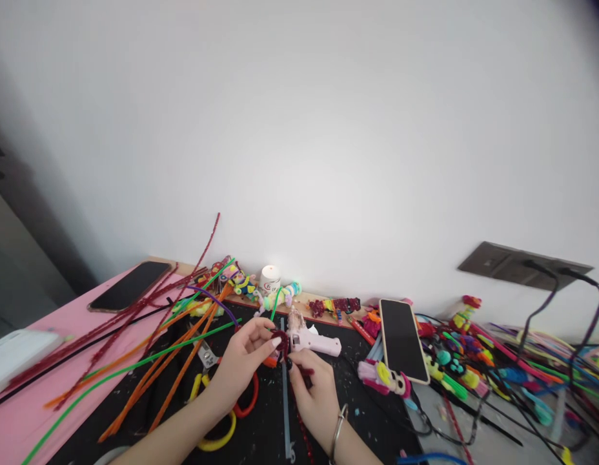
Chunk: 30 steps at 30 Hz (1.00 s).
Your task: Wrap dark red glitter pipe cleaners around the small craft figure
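Both hands meet above the black mat point(261, 439), pinching a dark red fuzzy pipe cleaner point(282, 342) that is bent into a small curl. My left hand point(248, 352) grips it from the left with thumb and fingertips. On the right side, my right hand point(313, 381) has its fingers closed at the lower end of the curl; a bracelet circles that wrist. Right behind the hands lies a pale pink glue gun point(319, 342). A translucent glue stick point(286, 413) runs along the mat between the wrists. Scissors with yellow handles point(219, 444) and a red handle point(251, 399) lie partly under my left forearm.
Orange pipe cleaners point(183, 368) and red tinsel ones point(110, 329) spread leftward. A dark phone point(130, 285) lies on the pink surface point(28, 423). Another phone point(403, 339) rests right of the mat, near a small pipe-cleaner doll point(383, 376). A white paper roll point(270, 278) stands by the wall.
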Tool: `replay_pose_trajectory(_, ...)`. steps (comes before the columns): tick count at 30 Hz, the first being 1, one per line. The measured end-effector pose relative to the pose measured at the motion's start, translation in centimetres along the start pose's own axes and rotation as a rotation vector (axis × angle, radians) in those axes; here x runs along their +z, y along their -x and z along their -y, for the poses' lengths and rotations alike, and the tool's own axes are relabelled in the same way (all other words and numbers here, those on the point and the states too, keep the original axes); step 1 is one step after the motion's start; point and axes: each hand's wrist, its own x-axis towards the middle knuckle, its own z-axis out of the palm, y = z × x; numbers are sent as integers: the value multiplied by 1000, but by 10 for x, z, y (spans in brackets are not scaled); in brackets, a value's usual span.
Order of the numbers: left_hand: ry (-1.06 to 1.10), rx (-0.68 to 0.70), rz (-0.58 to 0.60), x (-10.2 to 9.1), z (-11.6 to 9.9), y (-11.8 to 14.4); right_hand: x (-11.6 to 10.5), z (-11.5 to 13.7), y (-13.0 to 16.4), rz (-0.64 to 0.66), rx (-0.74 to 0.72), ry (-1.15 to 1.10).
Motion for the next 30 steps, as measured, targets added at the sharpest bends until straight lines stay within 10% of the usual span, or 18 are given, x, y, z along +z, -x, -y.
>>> replay_pose_trajectory(30, 71, -130, 89, -1, 2, -2, 0, -1, 0, -75, 14, -26)
